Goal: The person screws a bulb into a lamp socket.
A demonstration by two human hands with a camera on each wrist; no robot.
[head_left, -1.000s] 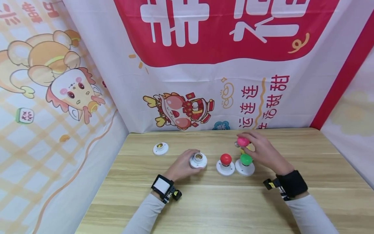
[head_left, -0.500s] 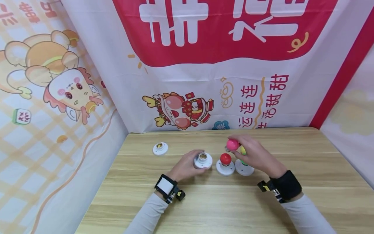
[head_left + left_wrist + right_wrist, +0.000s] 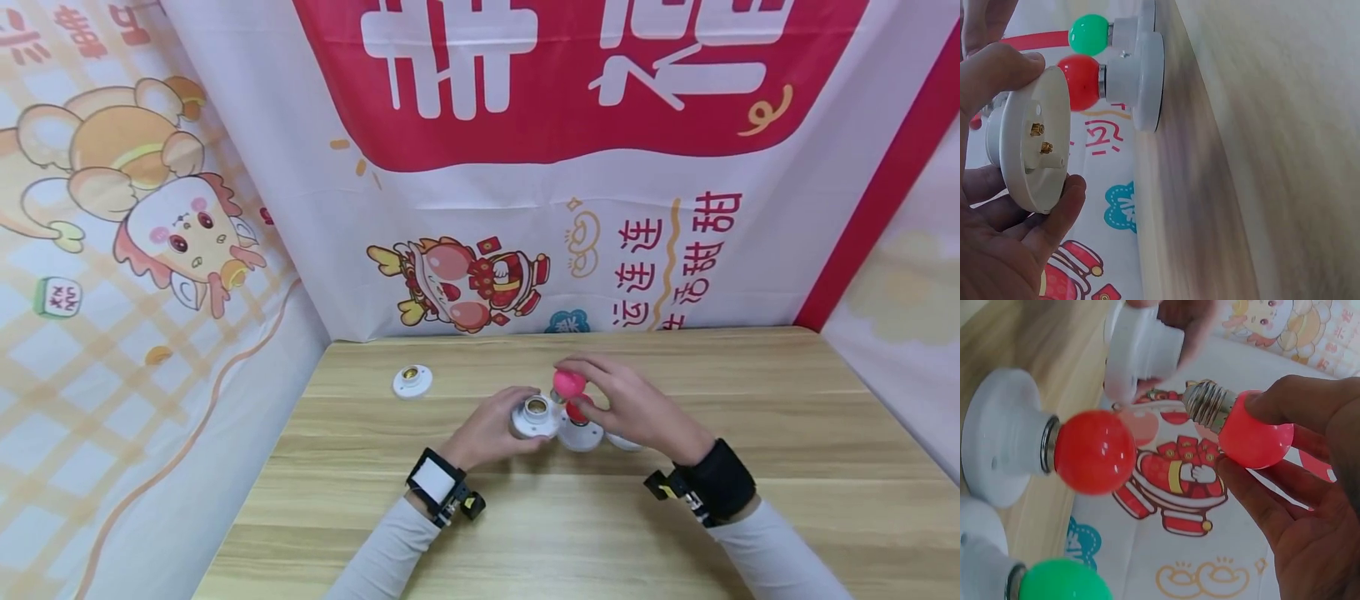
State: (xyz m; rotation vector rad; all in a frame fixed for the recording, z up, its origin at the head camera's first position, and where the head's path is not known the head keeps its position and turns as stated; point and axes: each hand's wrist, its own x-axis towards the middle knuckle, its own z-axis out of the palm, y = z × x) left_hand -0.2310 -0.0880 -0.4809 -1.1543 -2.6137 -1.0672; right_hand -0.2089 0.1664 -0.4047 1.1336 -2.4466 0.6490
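Observation:
My left hand (image 3: 487, 432) grips a white round lamp socket (image 3: 534, 423) by its rim. In the left wrist view the socket's hollow underside shows two brass screws, and it is held up off the table. My right hand (image 3: 637, 408) pinches a pink light bulb (image 3: 570, 383) by its globe. Its metal screw base (image 3: 1207, 403) points toward the held socket, apart from it. Below the right hand, a red bulb (image 3: 1094, 452) sits upright in its own white socket. Beside it stands a green bulb (image 3: 1089, 35) in another socket, hidden behind the right hand in the head view.
A bulbless white socket (image 3: 412, 383) lies at the back left of the wooden table (image 3: 570, 533). Printed cloth (image 3: 465, 200) hangs right behind the table's far edge. Another patterned cloth (image 3: 150, 350) hangs along the left side.
My right hand has carried the pink bulb left, from above the green bulb to beside the held socket. My left hand has moved the socket right, close to the red bulb.

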